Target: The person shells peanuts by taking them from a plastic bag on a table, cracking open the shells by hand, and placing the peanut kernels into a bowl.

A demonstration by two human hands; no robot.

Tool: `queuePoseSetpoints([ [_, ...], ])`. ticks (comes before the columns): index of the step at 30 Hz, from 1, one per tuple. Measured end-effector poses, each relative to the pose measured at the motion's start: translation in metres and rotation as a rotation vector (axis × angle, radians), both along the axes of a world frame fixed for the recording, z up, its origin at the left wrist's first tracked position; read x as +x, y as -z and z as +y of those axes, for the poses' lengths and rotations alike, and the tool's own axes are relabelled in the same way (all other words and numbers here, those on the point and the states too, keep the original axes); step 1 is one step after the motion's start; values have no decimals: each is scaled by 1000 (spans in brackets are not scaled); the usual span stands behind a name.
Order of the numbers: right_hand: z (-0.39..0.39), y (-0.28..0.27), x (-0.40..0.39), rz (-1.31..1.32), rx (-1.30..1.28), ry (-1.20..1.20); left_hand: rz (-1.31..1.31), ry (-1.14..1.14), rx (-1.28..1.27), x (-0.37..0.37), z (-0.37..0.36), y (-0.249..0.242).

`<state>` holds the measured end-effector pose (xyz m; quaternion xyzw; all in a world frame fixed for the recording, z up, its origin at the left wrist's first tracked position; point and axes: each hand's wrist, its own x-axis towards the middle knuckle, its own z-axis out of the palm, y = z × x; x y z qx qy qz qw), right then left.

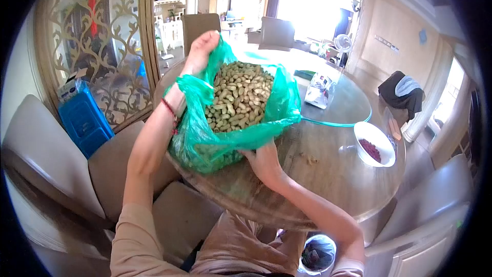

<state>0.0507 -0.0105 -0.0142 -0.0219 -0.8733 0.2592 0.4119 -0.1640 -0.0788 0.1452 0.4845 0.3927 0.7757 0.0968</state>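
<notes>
A green plastic bag point(284, 92) full of unshelled peanuts point(241, 95) stands with its mouth wide at the near left edge of the round table point(318, 174). My left hand point(205, 46) is closed on the bag's far left rim, and part of the bag drapes over that wrist. Under the near right side of the bag, my right hand point(264, 161) touches the plastic; its fingertips are partly hidden by the bag. A white bowl point(388, 158) with red-skinned peanuts point(370, 150) sits at the right of the table.
Small shell bits point(311, 160) lie right of my right hand. A clear package point(319, 91) rests beyond the bag, on the glass turntable point(348, 103). Chairs surround the table. A lined bin point(318, 254) stands below its near edge. Blue plastic stools point(87, 123) are at the left.
</notes>
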Motion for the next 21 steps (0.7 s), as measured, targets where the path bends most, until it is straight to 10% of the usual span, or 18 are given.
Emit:
queuePoseSetpoints([
  [21,-6,38,-22,30,-80,144,-62,335,273,31,-13,-1],
])
